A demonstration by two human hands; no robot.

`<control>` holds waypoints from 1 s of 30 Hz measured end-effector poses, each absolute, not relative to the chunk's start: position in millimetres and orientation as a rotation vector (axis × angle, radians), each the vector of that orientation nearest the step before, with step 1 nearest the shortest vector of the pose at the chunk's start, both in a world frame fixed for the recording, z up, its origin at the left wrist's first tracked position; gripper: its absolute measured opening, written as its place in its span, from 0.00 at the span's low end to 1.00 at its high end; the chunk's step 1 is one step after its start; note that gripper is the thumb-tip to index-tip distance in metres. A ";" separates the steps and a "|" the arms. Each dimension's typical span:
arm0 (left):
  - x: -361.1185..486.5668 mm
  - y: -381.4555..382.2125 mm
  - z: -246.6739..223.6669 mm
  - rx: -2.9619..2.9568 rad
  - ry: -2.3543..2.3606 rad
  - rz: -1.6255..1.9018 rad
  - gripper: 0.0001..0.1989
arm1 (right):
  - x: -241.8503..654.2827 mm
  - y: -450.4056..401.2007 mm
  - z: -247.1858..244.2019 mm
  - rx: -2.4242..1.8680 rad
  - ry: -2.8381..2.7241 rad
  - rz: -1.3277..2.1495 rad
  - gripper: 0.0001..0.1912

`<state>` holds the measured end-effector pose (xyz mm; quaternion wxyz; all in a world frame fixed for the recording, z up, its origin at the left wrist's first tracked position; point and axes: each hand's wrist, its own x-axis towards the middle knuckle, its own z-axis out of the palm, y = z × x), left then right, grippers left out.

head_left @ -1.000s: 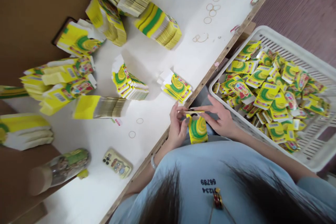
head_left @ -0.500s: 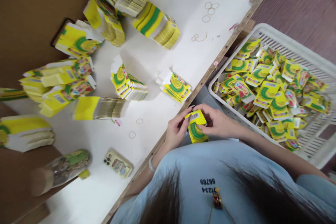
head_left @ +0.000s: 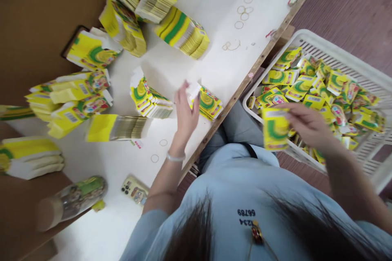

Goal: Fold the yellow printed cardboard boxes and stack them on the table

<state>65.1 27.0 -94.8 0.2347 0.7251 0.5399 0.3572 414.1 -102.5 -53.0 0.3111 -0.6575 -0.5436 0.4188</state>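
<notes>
My left hand (head_left: 186,110), fingers apart, is over the table at the left end of a small pile of yellow-green flat packets (head_left: 210,102); whether a fingertip touches the pile is unclear. Pinched at its upper edge, one yellow packet (head_left: 275,129) hangs from my right hand (head_left: 309,124) at the near left side of the white basket (head_left: 339,51). Many similar packets (head_left: 303,87) lie loosely inside that basket. Left of my left hand, a fanned stack (head_left: 150,98) of packets stands on the table.
More bundled stacks (head_left: 183,32) fill the table's far left. Nearer are a phone (head_left: 134,189) and a clear jar (head_left: 81,197). Rubber bands (head_left: 244,16) lie scattered. A wooden edge strip (head_left: 241,89) runs between table and basket.
My hands have separated. The left moved up and left to the small pile, its fingers now apart; the right carried the yellow packet right to the basket.
</notes>
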 end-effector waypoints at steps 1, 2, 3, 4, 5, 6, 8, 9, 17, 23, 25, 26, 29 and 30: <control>63.2 49.7 -103.2 1.984 1.611 0.991 0.29 | 443.1 -106.1 -50.2 -1.902 -1.541 0.925 0.23; 61.4 70.7 -111.8 1.954 1.720 0.969 0.32 | 470.2 -110.1 -47.3 -2.060 -1.639 0.787 0.25; 59.8 88.8 -119.9 1.904 1.805 0.916 0.33 | 493.0 -114.2 -44.3 -2.192 -1.700 0.614 0.26; 58.2 103.7 -126.9 1.862 1.860 0.845 0.28 | 509.7 -117.8 -41.4 -2.276 -1.729 0.444 0.27; 56.4 114.9 -132.2 1.837 1.889 0.786 0.22 | 519.4 -120.0 -39.1 -2.314 -1.736 0.300 0.28; 54.2 122.8 -135.5 1.831 1.895 0.742 0.14 | 521.6 -120.0 -37.6 -2.303 -1.729 0.192 0.31; 48.8 129.2 -135.9 1.888 1.851 0.713 0.07 | 506.3 -111.3 -39.2 -2.186 -1.737 0.149 0.35; 45.9 128.6 -132.7 1.940 1.811 0.725 0.09 | 490.4 -102.4 -42.6 -2.107 -1.757 0.196 0.34; 64.0 50.2 -48.1 2.215 1.486 0.995 0.22 | 293.7 -0.1 -86.9 -1.339 -1.804 0.437 0.38; 72.2 -9.2 -9.9 2.086 1.469 1.295 0.16 | 243.9 0.5 -89.1 -1.113 -1.953 0.546 0.28; 74.1 -16.8 -17.2 1.999 1.382 1.385 0.17 | 246.5 -14.0 -86.8 -1.059 -1.945 0.607 0.26; 76.8 -20.3 -23.9 1.961 1.292 1.398 0.20 | 248.1 -21.5 -85.2 -1.048 -1.907 0.628 0.26; 89.2 -33.9 -50.5 1.950 0.990 1.270 0.42 | 250.2 -40.0 -78.6 -1.127 -1.698 0.644 0.25; 93.0 -39.7 -60.1 1.961 0.925 1.174 0.47 | 249.8 -44.4 -76.0 -1.166 -1.630 0.642 0.25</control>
